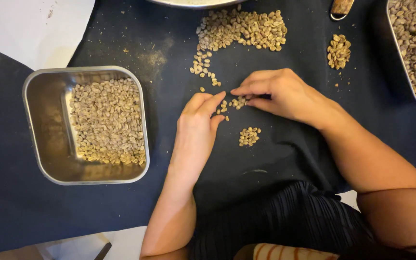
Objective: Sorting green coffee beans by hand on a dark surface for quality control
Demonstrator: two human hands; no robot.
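My left hand (196, 123) and right hand (280, 94) rest on the dark-cloth tabletop (275, 159), fingers released, tips touching a small cluster of pale green coffee beans (237, 102) at mid-tabletop. Spread beans thin and slide singly, I judge. The square steel tray (39, 120) sits near the left edge.

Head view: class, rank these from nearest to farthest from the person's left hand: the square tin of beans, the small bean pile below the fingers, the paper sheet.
1. Small bean pile, just right of the left hand.
2. Square tin, to its left.
3. Paper sheet, far top-left corner.
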